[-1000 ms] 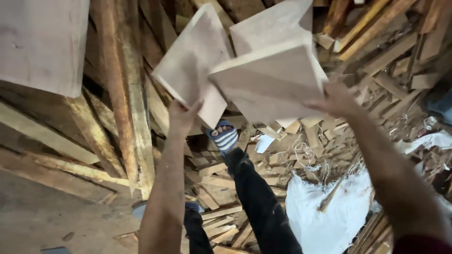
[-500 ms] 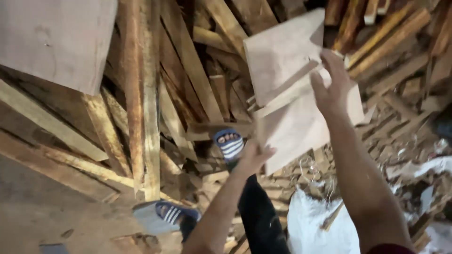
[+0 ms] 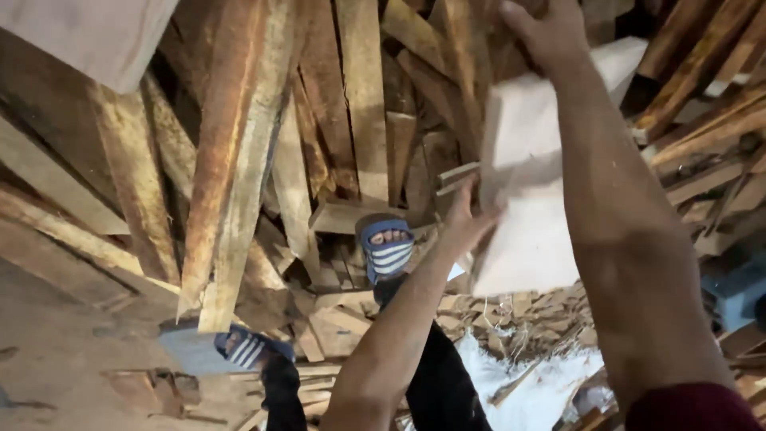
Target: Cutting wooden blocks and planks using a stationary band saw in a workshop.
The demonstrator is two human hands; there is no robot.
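Note:
A stack of pale flat wooden boards (image 3: 527, 199) hangs tilted in front of me, right of centre. My right hand (image 3: 550, 36) grips the stack at its top edge, the forearm running down across the boards. My left hand (image 3: 467, 219) presses its fingers against the stack's lower left edge, beside two thin board ends that stick out. Below the hands stand my feet in blue striped slippers, one (image 3: 387, 247) in the middle of the scrap wood, the other (image 3: 239, 347) lower left.
Long rough planks (image 3: 231, 183) lie piled across the ground at left and centre, with more slats (image 3: 702, 104) at the upper right. A white sack (image 3: 519, 383) lies among small offcuts. A pale board (image 3: 80, 32) fills the top left corner. A blue object (image 3: 742, 287) sits at right.
The boards were fanned out in both hands, then gathered into one stack and moved right. My left hand dropped off them and is back at their lower edge.

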